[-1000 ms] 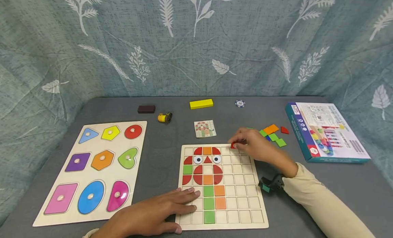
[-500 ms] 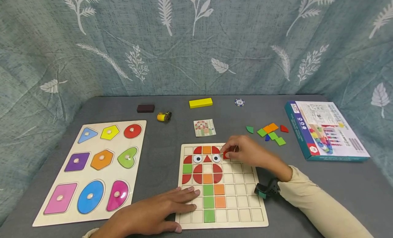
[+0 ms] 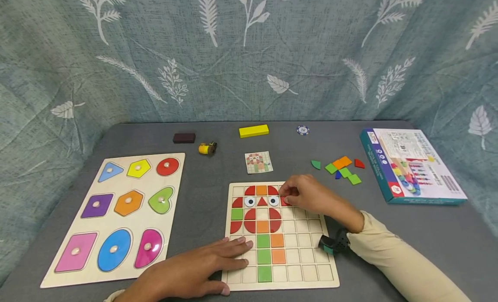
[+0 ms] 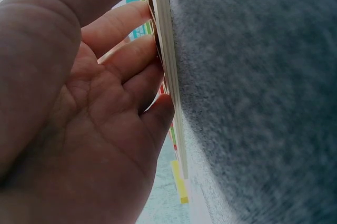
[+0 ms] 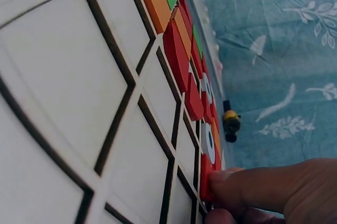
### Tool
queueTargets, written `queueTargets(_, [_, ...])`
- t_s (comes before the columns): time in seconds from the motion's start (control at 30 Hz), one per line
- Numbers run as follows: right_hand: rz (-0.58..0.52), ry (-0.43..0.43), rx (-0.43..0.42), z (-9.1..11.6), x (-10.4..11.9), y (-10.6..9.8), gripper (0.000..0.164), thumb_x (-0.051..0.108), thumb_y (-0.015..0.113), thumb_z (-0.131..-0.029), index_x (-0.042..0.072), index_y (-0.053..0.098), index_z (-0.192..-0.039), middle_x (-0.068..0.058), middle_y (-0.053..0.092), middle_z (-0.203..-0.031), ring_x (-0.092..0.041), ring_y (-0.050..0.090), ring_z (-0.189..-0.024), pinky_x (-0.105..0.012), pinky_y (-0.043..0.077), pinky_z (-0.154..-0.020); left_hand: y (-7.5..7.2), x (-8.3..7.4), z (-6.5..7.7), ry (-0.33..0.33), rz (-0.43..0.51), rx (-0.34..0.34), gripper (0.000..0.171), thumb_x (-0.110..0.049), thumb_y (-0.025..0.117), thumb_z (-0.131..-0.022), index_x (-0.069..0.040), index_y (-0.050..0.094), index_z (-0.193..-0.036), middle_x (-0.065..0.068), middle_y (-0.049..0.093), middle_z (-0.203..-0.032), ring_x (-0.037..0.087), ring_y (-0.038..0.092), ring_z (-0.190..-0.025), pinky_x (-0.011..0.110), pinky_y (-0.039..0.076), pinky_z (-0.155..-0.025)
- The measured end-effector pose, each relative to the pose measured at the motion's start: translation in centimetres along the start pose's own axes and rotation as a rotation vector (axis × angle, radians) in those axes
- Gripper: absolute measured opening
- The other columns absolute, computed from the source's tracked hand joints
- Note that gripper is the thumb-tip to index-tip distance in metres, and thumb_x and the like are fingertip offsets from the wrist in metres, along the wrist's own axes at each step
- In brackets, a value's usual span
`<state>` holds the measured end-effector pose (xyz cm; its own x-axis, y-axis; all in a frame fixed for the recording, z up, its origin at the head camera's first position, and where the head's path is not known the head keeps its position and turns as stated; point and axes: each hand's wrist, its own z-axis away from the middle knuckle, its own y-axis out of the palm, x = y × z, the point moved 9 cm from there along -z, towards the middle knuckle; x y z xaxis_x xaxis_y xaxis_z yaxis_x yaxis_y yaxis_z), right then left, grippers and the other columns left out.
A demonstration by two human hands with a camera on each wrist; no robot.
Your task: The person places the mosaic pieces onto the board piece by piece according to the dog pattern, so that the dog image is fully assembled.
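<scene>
A wooden grid board (image 3: 307,248) bears red, orange and green tiles and two eye discs, laid out like an owl. My right hand (image 3: 315,196) pinches a red quarter-round tile (image 3: 286,201) at the cell just right of the right eye disc (image 3: 274,201). In the right wrist view, thumb and fingertips are on that red tile (image 5: 205,176), low against the board. My left hand (image 3: 202,265) rests with fingers spread on the board's lower left corner. The left wrist view shows its palm (image 4: 105,113) beside the board's edge (image 4: 171,66).
Loose tiles (image 3: 344,173) and a red quarter piece (image 3: 359,163) lie right of the board. A pattern card (image 3: 258,162) is behind it. A shape puzzle (image 3: 128,237) lies left, a box (image 3: 414,165) right. Yellow block (image 3: 253,131), dark block (image 3: 184,138), toy (image 3: 207,148) and chip (image 3: 302,130) stand farther back.
My right hand has carried the red tile from the board's top edge down and left to the cell beside the right eye disc. The left hand stays in place.
</scene>
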<state>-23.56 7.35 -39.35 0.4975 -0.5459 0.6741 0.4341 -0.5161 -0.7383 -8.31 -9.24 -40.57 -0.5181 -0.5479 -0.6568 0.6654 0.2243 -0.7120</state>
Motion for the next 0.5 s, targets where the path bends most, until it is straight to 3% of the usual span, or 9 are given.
queueTargets(0.23, [0.018,-0.005,0.002,0.2,0.2,-0.3,0.015,-0.002,0.069,-0.086,0.005,0.074,-0.099,-0.001,0.068,-0.093,-0.012,0.058,-0.08,-0.028,0.049,-0.068,0.0,0.1,-0.1,-0.012,-0.004,0.006,0.056,-0.028,0.071,-0.09,-0.021,0.052,-0.142,-0.006,0.034,-0.154,0.018,0.027,-0.143,0.041,0.031,-0.11])
queueTargets(0.5, [0.064,0.02,-0.119,0.8,-1.3,-3.2,0.016,-0.001,0.067,-0.087,0.003,0.074,-0.101,-0.004,0.067,-0.095,-0.019,0.059,-0.086,-0.036,0.05,-0.074,-0.1,0.0,-0.1,-0.007,-0.001,0.002,0.056,-0.026,0.072,-0.09,-0.02,0.053,-0.142,-0.006,0.033,-0.154,0.018,0.028,-0.143,0.041,0.032,-0.109])
